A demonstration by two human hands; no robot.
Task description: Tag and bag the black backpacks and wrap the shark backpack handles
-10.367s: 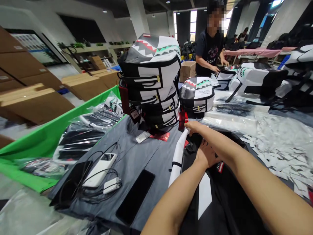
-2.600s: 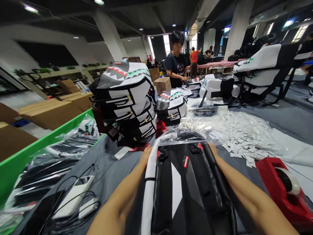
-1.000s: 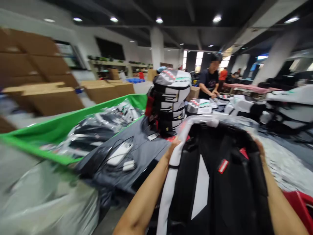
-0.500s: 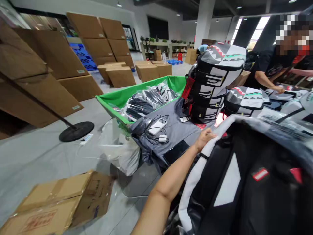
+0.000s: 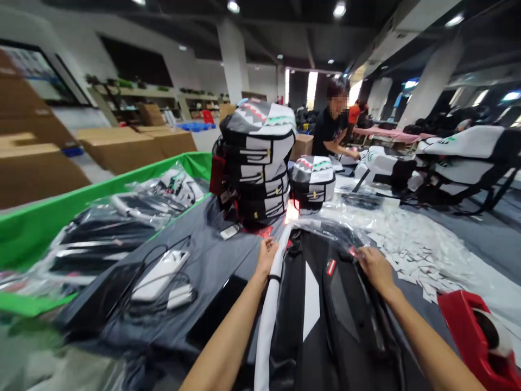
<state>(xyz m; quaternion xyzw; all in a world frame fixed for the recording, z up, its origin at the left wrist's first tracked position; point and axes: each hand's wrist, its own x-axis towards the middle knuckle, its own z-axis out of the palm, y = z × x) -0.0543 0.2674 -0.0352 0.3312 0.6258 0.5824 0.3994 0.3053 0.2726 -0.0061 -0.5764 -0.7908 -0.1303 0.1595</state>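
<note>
A black and white backpack (image 5: 315, 293), partly inside a clear plastic bag (image 5: 325, 231), lies on the grey-covered table in front of me, straps facing up. My left hand (image 5: 267, 254) is closed at the upper left edge, beside the white trim. At the upper right edge, my right hand (image 5: 373, 266) pinches the plastic. Just beyond stands a stack of backpacks (image 5: 258, 163) with shark-teeth patterns, and a smaller backpack pile (image 5: 312, 182) sits to its right.
Left is a green-lined bin (image 5: 163, 169) of bagged backpacks. A white device (image 5: 160, 276) with cables lies on the table. A red tape dispenser (image 5: 464, 331) and scattered white packets (image 5: 419, 250) are right. A person (image 5: 331, 122) works beyond.
The view has swung right and the backpack now lies nearer the middle. My right hand has come into view at its right edge; my left hand stays at the left edge.
</note>
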